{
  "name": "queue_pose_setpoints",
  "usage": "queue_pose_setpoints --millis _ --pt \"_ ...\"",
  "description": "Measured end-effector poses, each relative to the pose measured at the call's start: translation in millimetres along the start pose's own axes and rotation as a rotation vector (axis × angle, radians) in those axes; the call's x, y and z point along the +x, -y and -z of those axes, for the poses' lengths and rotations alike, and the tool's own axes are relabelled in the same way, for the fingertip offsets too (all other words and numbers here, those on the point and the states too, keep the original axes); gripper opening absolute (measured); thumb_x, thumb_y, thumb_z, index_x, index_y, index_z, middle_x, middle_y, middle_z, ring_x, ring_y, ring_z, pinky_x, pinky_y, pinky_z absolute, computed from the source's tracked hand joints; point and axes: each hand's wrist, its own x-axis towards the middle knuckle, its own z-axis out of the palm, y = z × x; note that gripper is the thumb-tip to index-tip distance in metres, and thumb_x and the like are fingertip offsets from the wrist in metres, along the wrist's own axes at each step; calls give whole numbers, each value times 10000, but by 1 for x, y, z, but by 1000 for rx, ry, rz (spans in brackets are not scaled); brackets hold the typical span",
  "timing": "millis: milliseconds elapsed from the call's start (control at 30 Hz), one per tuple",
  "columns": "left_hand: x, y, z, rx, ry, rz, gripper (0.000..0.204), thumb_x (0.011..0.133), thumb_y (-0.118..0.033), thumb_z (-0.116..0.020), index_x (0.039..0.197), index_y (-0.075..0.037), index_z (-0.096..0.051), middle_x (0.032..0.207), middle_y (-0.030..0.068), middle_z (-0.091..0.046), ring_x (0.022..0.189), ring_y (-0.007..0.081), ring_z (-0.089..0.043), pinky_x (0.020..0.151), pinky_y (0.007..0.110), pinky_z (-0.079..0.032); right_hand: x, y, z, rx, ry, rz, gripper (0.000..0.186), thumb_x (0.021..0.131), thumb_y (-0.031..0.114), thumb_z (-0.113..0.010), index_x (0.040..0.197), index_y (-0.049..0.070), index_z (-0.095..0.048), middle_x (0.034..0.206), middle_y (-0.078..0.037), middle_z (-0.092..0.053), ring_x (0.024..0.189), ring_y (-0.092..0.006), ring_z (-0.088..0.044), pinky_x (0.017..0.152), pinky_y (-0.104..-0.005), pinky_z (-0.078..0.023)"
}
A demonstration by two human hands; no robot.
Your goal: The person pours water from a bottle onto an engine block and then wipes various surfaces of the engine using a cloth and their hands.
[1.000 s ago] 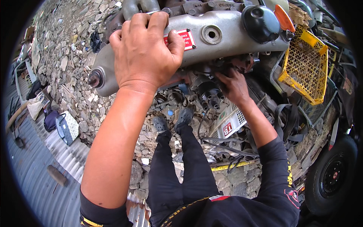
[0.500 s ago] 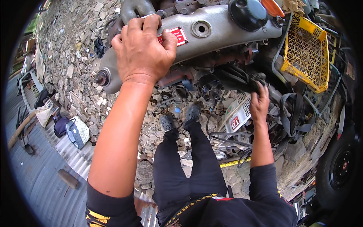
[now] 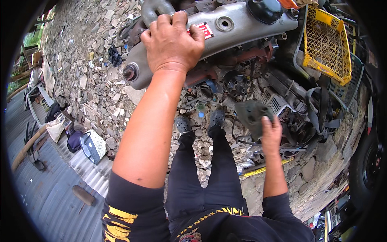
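Observation:
My left hand [image 3: 171, 48] is pressed on top of a grey metal engine valve cover [image 3: 250, 30], its fingers bent over the far side and the thumb beside a red label. The cover has a round opening in its top and a black cap [image 3: 264, 10] toward its right end. Lower and to the right, my right hand [image 3: 271, 135] grips a dark, blackish cloth rag [image 3: 250, 114], which hangs loose in front of the fingers, apart from the engine. What the fingertips do behind the rag is partly hidden.
A yellow plastic crate [image 3: 325, 48] lies at the upper right, near tangled dark straps [image 3: 320, 107]. A black tyre [image 3: 367, 165] stands at the right rim. Stony rubble [image 3: 92, 68] covers the ground; corrugated metal sheeting [image 3: 52, 189] lies at the left.
My right hand has drawn the rag away from the engine's side, down toward me. My left hand stays on the valve cover; the whole view has shifted slightly.

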Motion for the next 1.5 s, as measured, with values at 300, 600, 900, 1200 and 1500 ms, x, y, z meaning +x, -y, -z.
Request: queue_pose_setpoints --millis 300,600,900,1200,1500 --pt "-4 0 -4 30 -108 -45 287 822 -320 -537 1021 -132 -622 1008 139 -606 975 314 -580 872 456 -389 7 -63 -166 -748 4 493 545 807 51 -545 1343 48 -445 1261 -218 -552 1026 -370 -612 854 -426 -504" --pt "-6 -11 17 -60 -33 18 397 820 -297 -534 1129 -51 -568 1206 218 -521 1156 338 -486 972 469 -344 60 -50 -202 -1111 30 197 683 804 124 -558 1435 72 -304 1276 -232 -416 970 -407 -597 774 -481 -521" --pt "-7 -11 17 -43 -78 19 428 835 -296 -519 1167 -27 -556 1450 279 -309 1349 391 -293 1074 476 -259 67 -67 -206 -1042 -72 278 711 789 81 -545 1450 83 -285 1295 -305 -430 1031 -434 -572 826 -482 -498" --pt "-1 -5 8 -75 26 22 416 839 -303 -510 1155 -37 -556 1256 243 -491 1196 362 -452 995 469 -336 25 -76 -160 -792 -189 263 339 811 52 -577 1139 -33 -576 1068 -282 -574 983 -454 -568 852 -455 -467" --pt "-4 -8 19 -20 78 26 428 861 -316 -476 1192 -50 -528 1226 226 -519 1200 344 -464 995 465 -338 -45 -51 -70 -1332 -243 353 238 785 161 -692 992 43 -679 1092 -183 -588 1039 -349 -560 861 -396 -456"
